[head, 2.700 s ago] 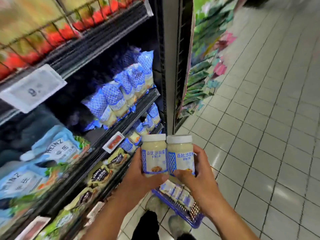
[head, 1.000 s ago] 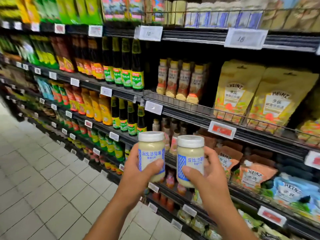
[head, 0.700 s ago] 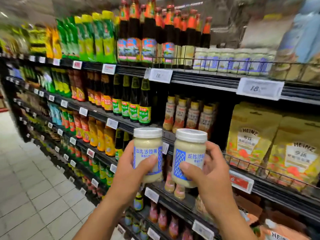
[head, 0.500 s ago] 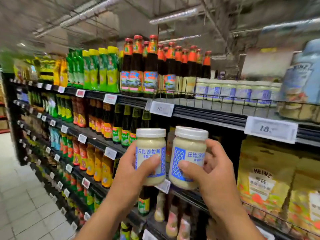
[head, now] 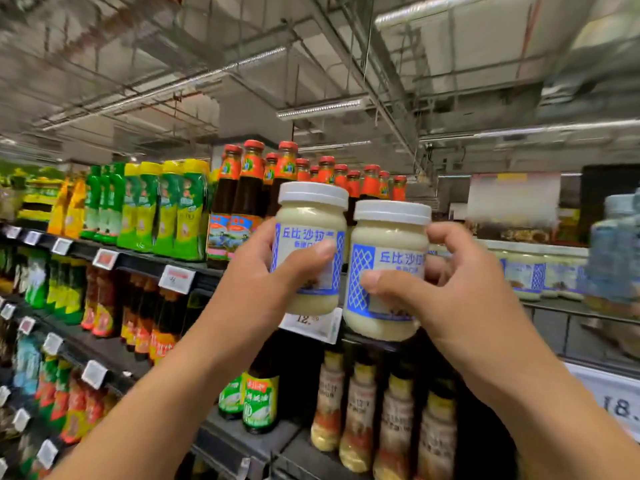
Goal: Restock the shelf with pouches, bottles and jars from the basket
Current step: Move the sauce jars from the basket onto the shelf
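Two bare forearms reach up from the bottom of the view. The left hand [head: 256, 282] wraps its grip around one white-lidded mayonnaise jar [head: 311, 220], thumb across the blue label. The right hand [head: 464, 299] holds a second jar [head: 391, 237] the same way, slightly lower. The two jars are upright and side by side, close enough that they may be touching. They are raised in front of the top shelf [head: 138, 263] and not yet set down. Just behind them a price tag [head: 311, 323] hangs from the shelf edge, and tall dark sauce bottles [head: 249, 195] with red caps stand crowded behind the left jar. Further right, blurred, a row of what look like matching jars [head: 526, 271] sits on the same shelf. The risks: each jar is held one-handed at full reach, so a slip could drop one onto the floor. Pushing straight ahead could knock the sauce bottles. Swinging right could clink the two jars together or catch the shelf's front edge. Dressing bottles [head: 360, 410] on the shelf below stand under any fall.
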`<act>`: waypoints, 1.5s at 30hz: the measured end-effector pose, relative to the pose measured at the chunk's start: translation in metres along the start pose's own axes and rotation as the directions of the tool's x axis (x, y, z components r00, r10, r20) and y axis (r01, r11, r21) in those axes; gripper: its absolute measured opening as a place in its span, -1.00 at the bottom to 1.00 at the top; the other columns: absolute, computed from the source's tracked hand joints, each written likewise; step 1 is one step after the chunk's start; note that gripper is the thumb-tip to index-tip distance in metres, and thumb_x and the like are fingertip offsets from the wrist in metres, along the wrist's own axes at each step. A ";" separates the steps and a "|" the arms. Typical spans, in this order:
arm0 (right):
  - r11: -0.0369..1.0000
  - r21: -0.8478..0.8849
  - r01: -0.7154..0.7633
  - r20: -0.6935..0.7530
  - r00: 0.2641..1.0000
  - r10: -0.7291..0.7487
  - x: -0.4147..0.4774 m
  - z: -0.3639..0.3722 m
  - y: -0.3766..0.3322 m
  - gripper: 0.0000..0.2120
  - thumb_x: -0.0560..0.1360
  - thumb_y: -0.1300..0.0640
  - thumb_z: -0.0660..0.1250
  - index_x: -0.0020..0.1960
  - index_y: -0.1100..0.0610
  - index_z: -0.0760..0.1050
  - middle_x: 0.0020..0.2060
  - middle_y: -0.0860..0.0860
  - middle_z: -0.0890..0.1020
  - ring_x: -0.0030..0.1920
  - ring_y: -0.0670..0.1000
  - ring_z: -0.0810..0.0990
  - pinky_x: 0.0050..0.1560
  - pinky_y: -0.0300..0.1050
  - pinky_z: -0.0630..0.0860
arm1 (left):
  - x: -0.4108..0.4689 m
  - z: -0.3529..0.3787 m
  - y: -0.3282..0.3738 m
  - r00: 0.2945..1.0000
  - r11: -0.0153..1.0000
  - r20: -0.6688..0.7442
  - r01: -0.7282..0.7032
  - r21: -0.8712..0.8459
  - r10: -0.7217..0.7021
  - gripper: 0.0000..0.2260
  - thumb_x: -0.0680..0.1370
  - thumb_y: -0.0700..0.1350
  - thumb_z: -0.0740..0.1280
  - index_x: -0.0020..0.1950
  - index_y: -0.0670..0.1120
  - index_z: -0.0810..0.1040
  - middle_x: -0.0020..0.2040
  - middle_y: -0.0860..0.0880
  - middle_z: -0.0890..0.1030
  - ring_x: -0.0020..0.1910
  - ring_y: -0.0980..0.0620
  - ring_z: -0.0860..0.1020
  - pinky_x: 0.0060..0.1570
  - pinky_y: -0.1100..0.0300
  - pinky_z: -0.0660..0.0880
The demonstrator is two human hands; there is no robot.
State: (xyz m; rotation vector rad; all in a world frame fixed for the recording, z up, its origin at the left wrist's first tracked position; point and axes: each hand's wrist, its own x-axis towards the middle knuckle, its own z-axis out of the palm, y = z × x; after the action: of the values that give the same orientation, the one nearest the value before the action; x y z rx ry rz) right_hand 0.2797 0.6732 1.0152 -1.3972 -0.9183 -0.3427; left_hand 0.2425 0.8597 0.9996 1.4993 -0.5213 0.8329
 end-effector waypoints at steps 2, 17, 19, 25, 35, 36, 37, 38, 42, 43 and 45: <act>0.998 -0.068 0.002 -0.025 1.000 -0.004 0.016 0.001 -0.003 -0.36 0.06 0.05 0.62 0.08 0.06 0.46 -0.21 -0.03 0.76 -0.23 -0.03 0.75 -0.31 -0.19 0.62 | 0.023 -0.003 -0.003 0.999 1.000 0.047 0.008 -0.020 -0.007 -0.52 0.40 0.11 0.43 0.23 -0.10 0.57 0.10 -0.18 0.69 0.13 -0.25 0.65 0.09 -0.15 0.60; 0.782 -0.551 -0.291 -0.246 0.952 0.181 0.104 -0.009 0.000 -0.55 0.16 0.04 0.60 0.02 0.10 0.64 -0.25 0.03 0.74 -0.30 -0.11 0.61 -0.38 -0.24 0.52 | 0.159 -0.018 -0.051 0.909 0.994 0.408 0.059 0.091 -0.091 -0.48 0.25 0.06 0.64 0.13 -0.09 0.65 -0.06 -0.04 0.74 -0.07 0.04 0.71 -0.20 0.24 0.60; 0.741 -0.569 -0.357 -0.259 0.933 0.251 0.109 -0.011 0.004 -0.63 0.18 0.08 0.61 -0.06 0.14 0.65 -0.34 0.02 0.68 -0.31 -0.08 0.59 -0.33 -0.17 0.57 | 0.166 -0.017 -0.059 0.891 0.984 0.437 0.056 0.171 -0.127 -0.58 0.28 0.02 0.61 0.08 -0.07 0.68 -0.09 0.00 0.75 -0.09 0.08 0.71 -0.14 0.25 0.60; 0.641 -0.573 -0.511 -0.224 0.850 0.478 0.114 -0.015 0.022 -0.51 0.24 0.22 0.64 0.09 0.31 0.57 -0.18 0.17 0.69 -0.22 0.03 0.68 -0.19 0.02 0.69 | 0.173 -0.014 -0.085 0.807 0.974 0.552 0.120 0.193 -0.209 -0.70 0.37 -0.26 0.58 0.07 -0.10 0.68 -0.16 0.02 0.74 -0.23 0.18 0.69 -0.32 0.42 0.51; 0.645 -0.567 -0.513 -0.125 0.827 0.548 0.118 -0.026 0.040 -0.60 0.30 0.24 0.64 0.08 0.14 0.60 -0.11 0.10 0.75 -0.13 0.06 0.75 -0.08 0.03 0.67 | 0.176 -0.008 -0.116 0.743 0.950 0.613 0.097 0.298 -0.268 -0.74 0.38 -0.13 0.60 0.04 -0.05 0.69 -0.10 0.06 0.74 -0.13 0.17 0.69 -0.21 0.42 0.52; 0.651 -0.570 -0.502 -0.124 0.836 0.535 0.118 -0.026 0.041 -0.63 0.30 0.24 0.64 0.04 0.11 0.61 -0.13 0.07 0.75 -0.16 0.03 0.75 -0.10 0.03 0.68 | 0.176 -0.008 -0.117 0.736 0.948 0.619 0.101 0.301 -0.275 -0.72 0.38 -0.13 0.60 0.05 -0.05 0.68 -0.08 0.06 0.74 -0.10 0.16 0.70 -0.17 0.40 0.54; 0.654 -0.578 -0.487 -0.123 0.845 0.521 0.117 -0.027 0.043 -0.64 0.30 0.22 0.64 0.02 0.09 0.60 -0.15 0.05 0.75 -0.18 0.02 0.75 -0.11 0.04 0.69 | 0.177 -0.008 -0.119 0.729 0.948 0.625 0.107 0.299 -0.279 -0.66 0.37 -0.13 0.61 0.10 -0.03 0.65 -0.05 0.06 0.74 -0.06 0.14 0.70 -0.08 0.33 0.57; 0.650 -0.594 -0.473 -0.126 0.853 0.506 0.117 -0.029 0.044 -0.60 0.28 0.19 0.66 0.03 0.06 0.58 -0.15 0.04 0.75 -0.17 0.01 0.75 -0.10 0.07 0.70 | 0.178 -0.008 -0.120 0.733 0.946 0.620 0.103 0.307 -0.281 -0.56 0.34 -0.10 0.63 0.17 0.01 0.60 -0.01 0.08 0.73 -0.01 0.13 0.69 0.03 0.23 0.59; 0.578 -0.719 -0.385 -0.190 0.910 0.369 0.113 -0.035 0.041 -0.16 -0.02 -0.22 0.65 0.19 -0.13 0.42 -0.04 0.02 0.65 -0.12 0.00 0.70 -0.14 0.03 0.70 | 0.181 -0.016 -0.117 0.821 0.871 0.538 -0.111 0.479 -0.191 -0.13 0.07 0.30 0.61 0.32 0.32 0.33 0.04 0.19 0.60 -0.05 0.23 0.65 0.00 0.19 0.57; 0.565 -0.759 -0.323 -0.182 0.939 0.292 0.112 -0.036 0.039 -0.16 -0.06 -0.29 0.62 0.17 -0.18 0.44 -0.03 -0.01 0.60 -0.14 -0.01 0.67 -0.13 0.04 0.69 | 0.183 -0.019 -0.115 0.828 0.845 0.543 -0.187 0.500 -0.138 -0.17 0.03 0.37 0.56 0.25 0.42 0.33 0.05 0.22 0.54 -0.08 0.28 0.63 -0.06 0.22 0.55; 0.512 -0.836 -0.199 -0.132 0.977 0.165 0.112 -0.039 0.036 -0.33 -0.01 -0.33 0.59 0.05 -0.19 0.52 -0.06 -0.07 0.56 -0.21 -0.06 0.65 -0.06 0.09 0.67 | 0.187 -0.022 -0.111 0.825 0.785 0.561 -0.307 0.538 -0.062 -0.29 0.03 0.42 0.49 0.14 0.44 0.39 0.05 0.26 0.48 -0.07 0.36 0.56 -0.13 0.27 0.50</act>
State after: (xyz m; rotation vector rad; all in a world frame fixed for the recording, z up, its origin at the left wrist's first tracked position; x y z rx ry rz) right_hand 0.3883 0.6775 1.0745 -2.3755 -0.5401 -0.7163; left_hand 0.4394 0.9231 1.0680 2.3727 -0.8437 0.6869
